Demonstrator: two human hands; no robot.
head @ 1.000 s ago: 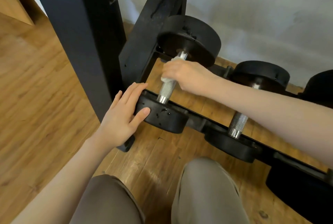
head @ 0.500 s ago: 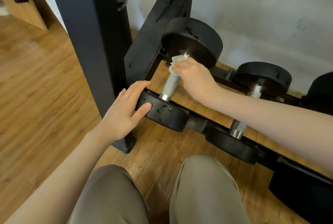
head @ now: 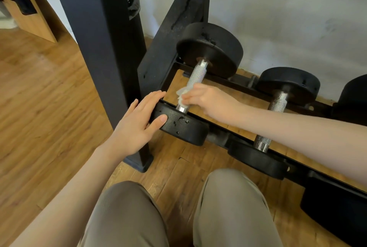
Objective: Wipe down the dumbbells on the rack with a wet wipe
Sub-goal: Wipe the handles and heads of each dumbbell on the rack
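A black dumbbell with a knurled silver handle lies across the low black rack. My right hand grips a white wet wipe wrapped round the near end of that handle, close to the front weight plate. My left hand rests flat on the left side of this front plate, fingers straight, thumb on its top face. A second dumbbell lies to the right, partly crossed by my right forearm.
A thick black rack post stands just left of my left hand. A third, larger dumbbell sits at the far right. A white wall runs behind the rack. My knees are over the wooden floor below.
My right hand has slid the wipe down the handle from the far plate to the near end. The left hand stays on the front plate.
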